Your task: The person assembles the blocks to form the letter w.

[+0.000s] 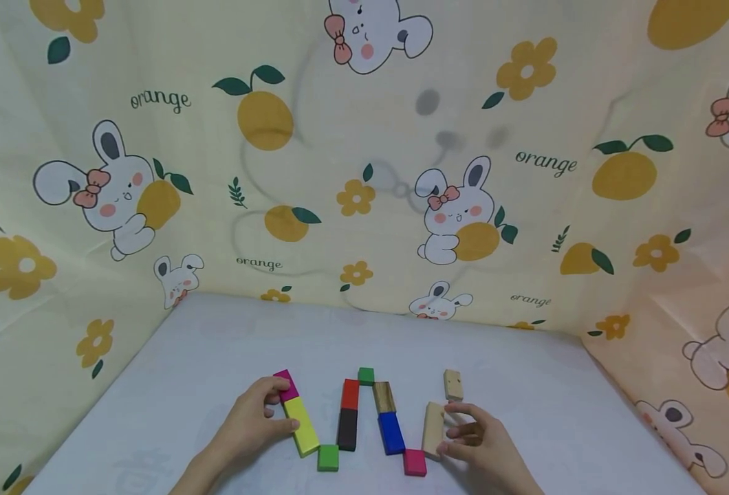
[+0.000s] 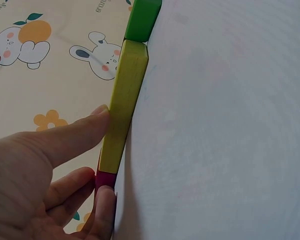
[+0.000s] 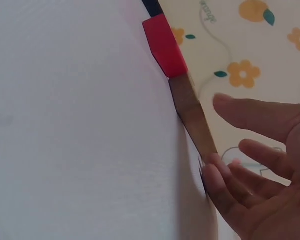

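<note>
My left hand [image 1: 254,416] lies along the left pair of blocks. Its index finger reaches over the magenta block [image 1: 287,386], other fingers are curled on that block's left side, and the thumb touches the yellow block's [image 2: 124,107] side. A green block [image 2: 142,20] adjoins the yellow one's near end. My right hand [image 1: 482,440] is beside a plain wooden block [image 1: 434,427] on the right. There the index fingertip meets the block's far end, while the thumb stands apart from it in the right wrist view. A pink-red block [image 3: 165,46] adjoins its near end.
Between the hands lie a red block [image 1: 350,394], a black block [image 1: 347,430], a second green block [image 1: 366,375], a brown-grained block [image 1: 385,397] and a blue block [image 1: 392,433]. A small wooden block [image 1: 454,385] lies beyond my right hand. Patterned cloth [image 1: 352,227] walls the white table [image 1: 228,337].
</note>
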A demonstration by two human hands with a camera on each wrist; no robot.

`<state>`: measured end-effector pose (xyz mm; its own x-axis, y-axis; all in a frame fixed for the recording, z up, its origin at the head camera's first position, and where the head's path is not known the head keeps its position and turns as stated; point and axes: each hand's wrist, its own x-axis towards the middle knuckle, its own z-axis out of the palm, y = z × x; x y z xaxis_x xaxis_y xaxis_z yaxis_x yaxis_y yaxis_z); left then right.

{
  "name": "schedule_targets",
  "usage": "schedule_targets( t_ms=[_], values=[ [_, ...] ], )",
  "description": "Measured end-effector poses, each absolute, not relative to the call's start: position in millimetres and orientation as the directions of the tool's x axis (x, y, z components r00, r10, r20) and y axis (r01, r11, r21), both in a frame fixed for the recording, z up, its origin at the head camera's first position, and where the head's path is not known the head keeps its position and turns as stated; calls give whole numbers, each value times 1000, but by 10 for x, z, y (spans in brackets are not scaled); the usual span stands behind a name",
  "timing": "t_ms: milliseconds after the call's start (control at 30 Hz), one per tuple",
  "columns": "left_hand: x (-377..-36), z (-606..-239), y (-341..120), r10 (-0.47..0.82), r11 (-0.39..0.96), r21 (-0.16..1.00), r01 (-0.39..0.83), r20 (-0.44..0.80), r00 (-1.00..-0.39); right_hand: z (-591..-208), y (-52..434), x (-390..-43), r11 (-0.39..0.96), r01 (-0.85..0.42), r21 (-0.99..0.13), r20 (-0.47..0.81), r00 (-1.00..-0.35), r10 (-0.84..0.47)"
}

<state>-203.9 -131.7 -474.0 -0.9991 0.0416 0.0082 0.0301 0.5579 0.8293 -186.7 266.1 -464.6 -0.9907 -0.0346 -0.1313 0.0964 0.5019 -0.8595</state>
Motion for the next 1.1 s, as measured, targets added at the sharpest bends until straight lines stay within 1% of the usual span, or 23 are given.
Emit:
schedule_targets(
  t_ms=[133, 233, 367, 467, 633, 800, 1100],
  values=[
    [-2032, -4737, -1317, 42, 561, 827, 28, 5, -999, -4620, 2683, -1843, 507, 39, -861, -37, -999, 14],
    [-2027, -4734, -1314, 42, 562, 827, 28, 5, -999, -4609, 2692, -1846, 508, 20, -861, 13, -998, 61],
    [-2022, -4732, -1314, 43, 562, 827, 29, 6, -999, -4600, 2727, -1853, 509, -13, -861, 66, -994, 86],
    [-2023, -4738, -1315, 42, 563, 826, 27, 4, -999, -4591, 2768, -1855, 507, -21, -862, 80, -992, 94],
    [-2028, -4755, -1318, 44, 565, 825, 26, 2, -999, -4571, 2828, -1879, 539, 6, -842, 71, -990, 122],
    [-2032, -4763, -1320, 44, 564, 825, 23, -2, -999, -4566, 2879, -1909, 559, 62, -827, 27, -988, 150],
    [-2031, -4742, -1322, 43, 547, 837, 20, -4, -999, -4617, 2992, -2034, 495, 85, -865, -10, -988, 152]
  ],
)
